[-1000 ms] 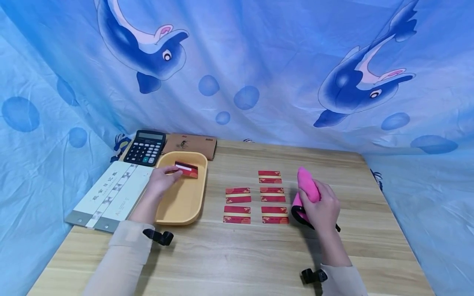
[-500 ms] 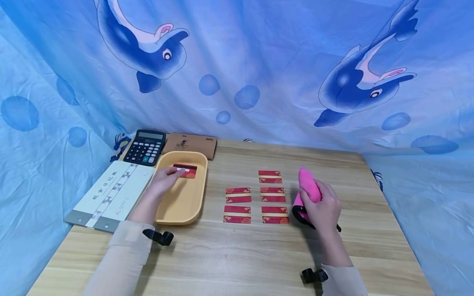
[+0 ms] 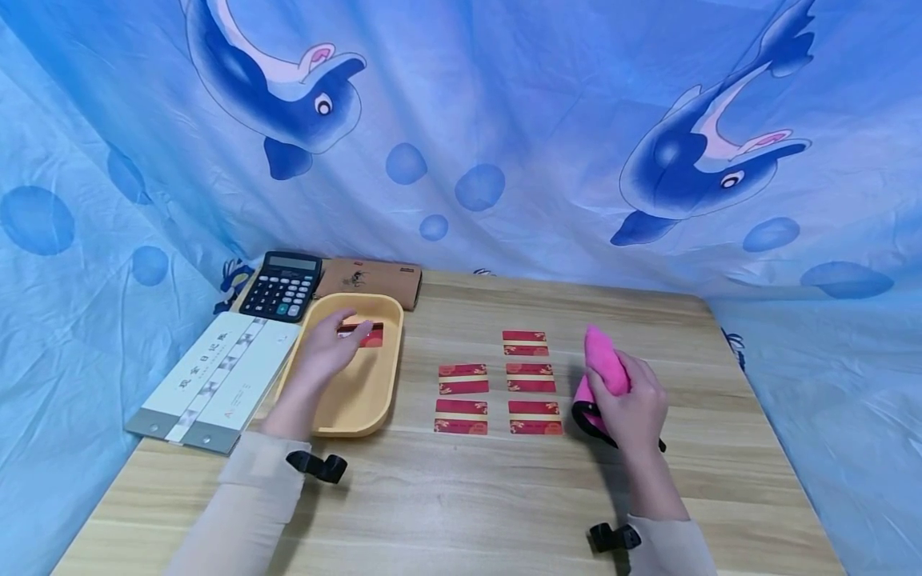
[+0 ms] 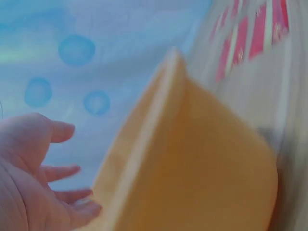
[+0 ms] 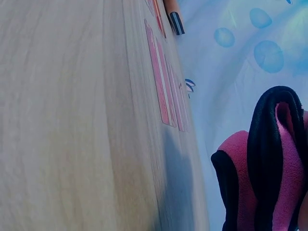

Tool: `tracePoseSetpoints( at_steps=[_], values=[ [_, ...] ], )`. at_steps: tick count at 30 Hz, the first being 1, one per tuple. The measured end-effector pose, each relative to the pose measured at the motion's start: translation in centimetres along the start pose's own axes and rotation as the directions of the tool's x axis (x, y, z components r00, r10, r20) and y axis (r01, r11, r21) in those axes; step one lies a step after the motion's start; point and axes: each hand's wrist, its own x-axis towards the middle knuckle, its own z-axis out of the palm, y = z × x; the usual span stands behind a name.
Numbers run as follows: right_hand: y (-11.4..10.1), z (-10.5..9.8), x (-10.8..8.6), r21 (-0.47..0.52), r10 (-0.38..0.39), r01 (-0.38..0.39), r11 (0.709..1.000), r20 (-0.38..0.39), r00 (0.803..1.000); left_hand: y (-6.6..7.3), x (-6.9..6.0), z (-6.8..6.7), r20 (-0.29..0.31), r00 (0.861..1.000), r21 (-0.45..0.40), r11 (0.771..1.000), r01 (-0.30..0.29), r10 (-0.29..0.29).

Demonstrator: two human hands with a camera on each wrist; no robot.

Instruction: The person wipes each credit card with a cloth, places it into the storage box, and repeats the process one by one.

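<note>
- Since the earlier frames, my left hand (image 3: 326,350) has let go of the red rectangular card with a dark stripe (image 3: 374,339): my thumb and fingers pinch it a second ago, and now they are spread apart and hold nothing.
- Farthest left lies the white, flat rectangular binder with a grey edge and dark lettering (image 3: 216,376), just beside the tray.
- Beyond it sits the black calculator with pale keys (image 3: 281,288), its display at the far end.
- Next comes my left hand, above the tray; my thumb hides part of the striped card. I cannot tell whether a fingertip touches it.
- The yellow-orange, rounded rectangular tray (image 3: 353,404) holds that card in its far part.
- Behind the tray lies the brown, flat rectangular case with a dark figure (image 3: 378,284).
- Right of the tray, five red rectangular cards with a pale gold band (image 3: 463,370) lie apart on the pale wooden table (image 3: 446,512), two in the left column and three in the right.
- Just right of those, my right hand (image 3: 637,400) has its fingers curled round the folded, fuzzy pink cloth piece with black edging (image 3: 605,360); that grip stays as before.
</note>
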Motion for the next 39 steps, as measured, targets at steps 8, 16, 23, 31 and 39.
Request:
tracePoseSetpoints(
  at_steps=[8,16,23,31,39],
  values=[
    [0.4,-0.5,0.0,-0.003,-0.027,0.027,1.0,-0.015,1.0,4.0,-0.8,2.6,-0.039,0.975,-0.351,0.91,-0.219,0.22],
    [1.0,-1.0,-0.1,-0.033,-0.013,0.012,0.999,-0.012,1.0,6.1,-1.0,5.4,-0.034,0.925,-0.334,0.868,-0.367,0.378],
    [1.8,-1.4,-0.4,-0.052,0.01,-0.011,0.999,-0.013,1.0,7.2,-0.7,9.1,0.059,0.895,-0.25,0.874,-0.416,0.443],
    [2.1,-1.8,-0.2,-0.078,0.032,-0.033,0.996,-0.01,0.999,8.1,0.0,13.4,0.213,0.878,-0.126,0.903,-0.41,0.428],
    [2.2,-2.0,-0.2,-0.077,0.021,-0.022,0.997,-0.021,1.0,8.7,1.0,16.4,0.393,0.812,-0.065,0.893,-0.445,0.433]
  ],
)
